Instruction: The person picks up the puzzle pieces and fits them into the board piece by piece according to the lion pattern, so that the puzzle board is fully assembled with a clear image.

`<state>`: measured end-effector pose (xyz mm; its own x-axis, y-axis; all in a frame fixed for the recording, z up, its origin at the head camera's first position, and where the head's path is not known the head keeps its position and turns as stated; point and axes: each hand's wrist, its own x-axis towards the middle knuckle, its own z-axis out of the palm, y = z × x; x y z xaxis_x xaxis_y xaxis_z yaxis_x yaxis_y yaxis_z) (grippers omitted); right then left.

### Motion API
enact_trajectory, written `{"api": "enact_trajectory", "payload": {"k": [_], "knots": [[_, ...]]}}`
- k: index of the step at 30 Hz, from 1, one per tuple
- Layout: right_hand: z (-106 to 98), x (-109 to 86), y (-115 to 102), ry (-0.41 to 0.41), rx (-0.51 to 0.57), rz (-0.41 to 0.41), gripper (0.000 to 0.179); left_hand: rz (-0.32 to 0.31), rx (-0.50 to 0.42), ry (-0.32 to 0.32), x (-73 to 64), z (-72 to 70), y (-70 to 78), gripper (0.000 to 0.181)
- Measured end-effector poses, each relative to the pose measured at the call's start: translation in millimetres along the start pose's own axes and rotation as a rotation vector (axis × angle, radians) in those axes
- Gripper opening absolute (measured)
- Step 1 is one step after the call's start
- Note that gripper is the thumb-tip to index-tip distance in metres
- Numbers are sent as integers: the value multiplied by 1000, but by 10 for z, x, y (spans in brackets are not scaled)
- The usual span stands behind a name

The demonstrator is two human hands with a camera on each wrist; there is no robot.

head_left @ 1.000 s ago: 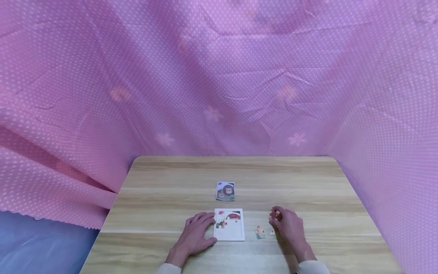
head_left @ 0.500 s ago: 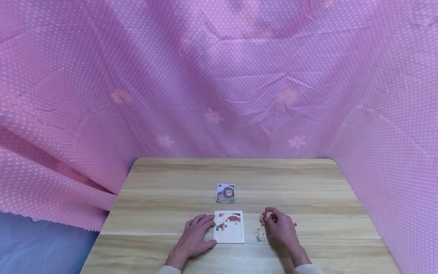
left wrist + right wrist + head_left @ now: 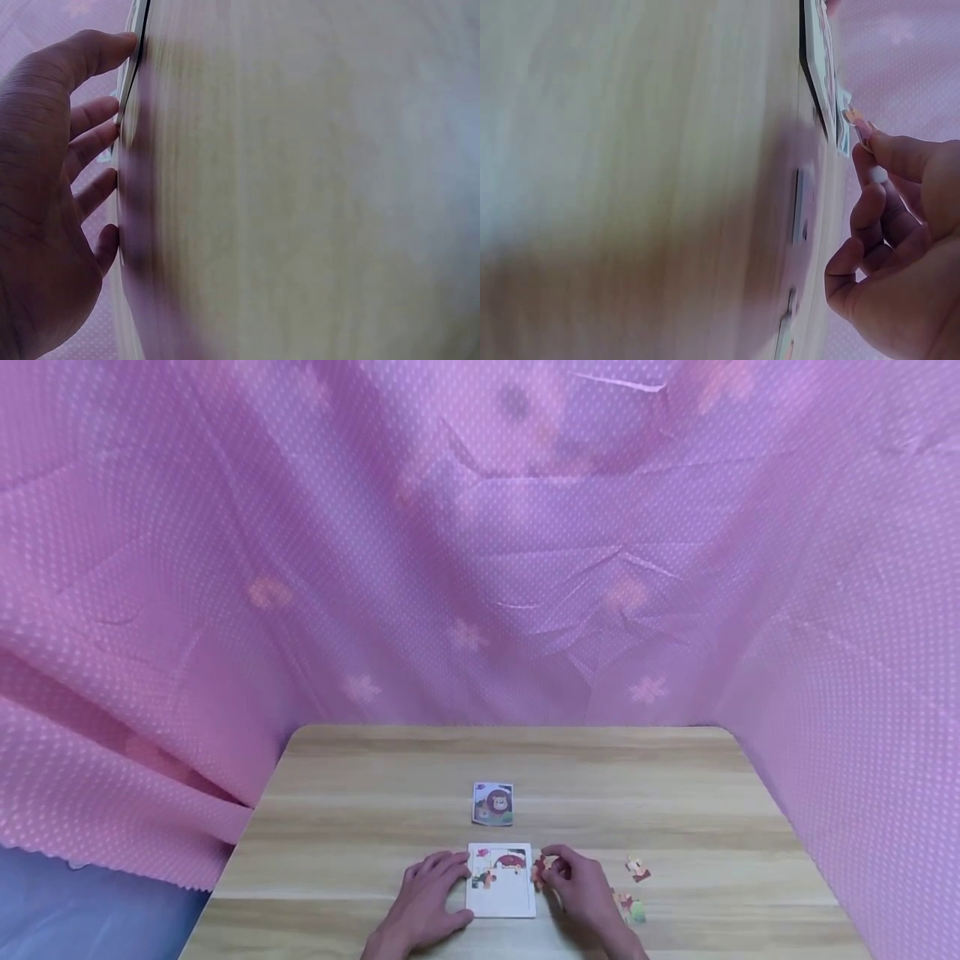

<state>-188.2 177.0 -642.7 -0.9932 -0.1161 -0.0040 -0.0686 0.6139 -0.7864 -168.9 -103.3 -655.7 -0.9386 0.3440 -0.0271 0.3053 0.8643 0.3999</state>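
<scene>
A white puzzle tray (image 3: 504,906), partly filled with lion picture pieces along its top and left, lies before me on the table. My left hand (image 3: 426,897) rests at the tray's left side. In the left wrist view its thumb and fingers (image 3: 97,124) lie spread along the edge. With thumb and forefinger, my right hand (image 3: 588,893) pinches a brown-and-orange puzzle piece (image 3: 539,870) beside the tray's right edge. The same piece (image 3: 860,124) shows tilted at the fingertips in the right wrist view. Its remaining fingers curl loosely.
A lion picture card (image 3: 492,803) lies behind the tray. To the right of the right hand are a loose puzzle piece (image 3: 638,868) and more pieces (image 3: 633,908), partly hidden by that hand. Pink dotted cloth (image 3: 465,610) hangs around the wooden table (image 3: 360,810).
My right hand has carried the pinched piece left to the tray's right edge, uncovering loose pieces behind it. My left hand stays at the tray. The head view has tilted up slightly.
</scene>
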Motion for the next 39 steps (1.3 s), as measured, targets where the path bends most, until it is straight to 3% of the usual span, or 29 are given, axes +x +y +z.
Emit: {"api": "enact_trajectory", "payload": {"k": [12, 23, 26, 31, 35, 37, 39], "knots": [[215, -50, -73, -54, 22, -99, 29, 59, 24, 53, -14, 101, -78, 55], [266, -53, -80, -84, 59, -145, 26, 53, 70, -11, -12, 175, -85, 70], [300, -37, -45, -102, 75, -170, 26, 39, 72, -3, -16, 214, -99, 68], [351, -21, 8, -82, 78, -254, 25, 56, 69, 94, -45, 311, -111, 53], [366, 13, 18, -76, 76, -265, 22, 79, 74, 172, -18, 386, -116, 40], [368, 34, 19, -96, 83, -256, 21, 117, 103, 221, 4, 426, -149, 35], [376, 52, 14, -114, 82, -242, 21, 178, 159, 312, 26, 479, -208, 30]]}}
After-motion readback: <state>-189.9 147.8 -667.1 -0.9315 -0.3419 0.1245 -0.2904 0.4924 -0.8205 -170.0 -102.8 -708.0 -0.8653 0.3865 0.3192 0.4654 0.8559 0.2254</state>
